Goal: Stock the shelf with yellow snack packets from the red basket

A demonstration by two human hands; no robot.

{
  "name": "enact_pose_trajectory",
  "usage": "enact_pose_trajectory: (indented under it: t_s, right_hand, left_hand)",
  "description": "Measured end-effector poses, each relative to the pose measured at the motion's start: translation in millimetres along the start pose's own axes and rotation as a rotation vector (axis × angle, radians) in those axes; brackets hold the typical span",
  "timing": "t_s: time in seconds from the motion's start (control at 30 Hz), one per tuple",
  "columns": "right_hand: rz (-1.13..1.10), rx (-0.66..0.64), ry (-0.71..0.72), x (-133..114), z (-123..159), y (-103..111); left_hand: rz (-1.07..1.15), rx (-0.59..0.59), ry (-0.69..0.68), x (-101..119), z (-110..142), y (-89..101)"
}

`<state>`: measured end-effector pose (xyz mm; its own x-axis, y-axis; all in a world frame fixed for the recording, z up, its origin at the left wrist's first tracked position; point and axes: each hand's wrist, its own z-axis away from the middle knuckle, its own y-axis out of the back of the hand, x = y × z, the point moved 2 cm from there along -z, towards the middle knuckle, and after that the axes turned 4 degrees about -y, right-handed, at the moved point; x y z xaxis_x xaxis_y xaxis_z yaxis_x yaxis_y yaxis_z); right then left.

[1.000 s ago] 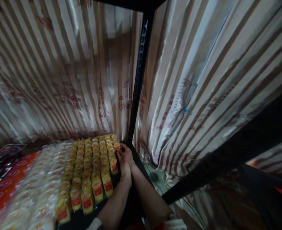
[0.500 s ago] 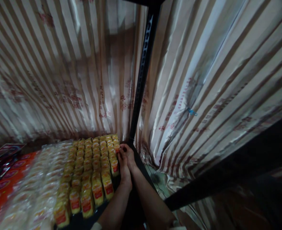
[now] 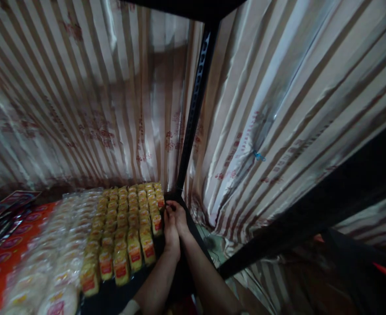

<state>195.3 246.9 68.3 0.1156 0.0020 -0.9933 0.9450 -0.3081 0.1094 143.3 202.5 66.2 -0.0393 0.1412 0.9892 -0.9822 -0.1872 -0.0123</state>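
Both my hands reach to the far right corner of a dark shelf. My left hand (image 3: pixel 170 232) lies along the right edge of rows of small yellow packets with red labels (image 3: pixel 127 232), its fingers pressed together against them. My right hand (image 3: pixel 179 215) sits right beside it, fingers curled near the foot of the black upright post (image 3: pixel 194 109). It is too dim to tell whether either hand holds anything.
Clear bags of pale round snacks (image 3: pixel 58 253) lie left of the yellow packets, then red printed packs (image 3: pixel 2 258) at the far left. A striped shiny curtain (image 3: pixel 278 109) hangs behind and to the right. A black shelf beam (image 3: pixel 311 218) crosses the right foreground.
Both hands have stayed at the corner by the post. The view has drifted a little, so the packets and hands sit slightly lower and further right in the frame.
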Motion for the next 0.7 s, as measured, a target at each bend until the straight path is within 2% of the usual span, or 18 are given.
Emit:
enact_pose_trajectory:
  t_s: [0.17, 0.23, 0.33, 0.47, 0.57, 0.7]
  right_hand:
    - [0.143, 0.042, -0.047, -9.8, 41.5, 17.8]
    - [0.164, 0.022, -0.059, -12.2, 65.9, 25.0]
    - [0.147, -0.008, -0.064, -14.2, 112.0, 34.1]
    - [0.128, -0.066, -0.050, -14.1, 185.3, 40.4]
    - [0.216, -0.139, -0.023, -7.4, 237.7, 41.9]
    - [0.501, -0.341, -0.060, 19.0, 289.1, 36.9]
  left_hand:
    - [-0.017, -0.050, 0.115, 8.6, 44.0, 13.7]
    - [-0.061, -0.084, 0.115, 8.8, 68.1, 23.8]
    - [-0.133, -0.120, 0.062, 8.3, 111.7, 46.3]
    - [-0.190, -0.190, -0.028, 4.4, 176.0, 87.2]
    - [-0.253, -0.257, -0.052, -10.9, 214.6, 119.7]
    - [-0.439, -0.345, 0.083, -52.3, 239.1, 158.6]
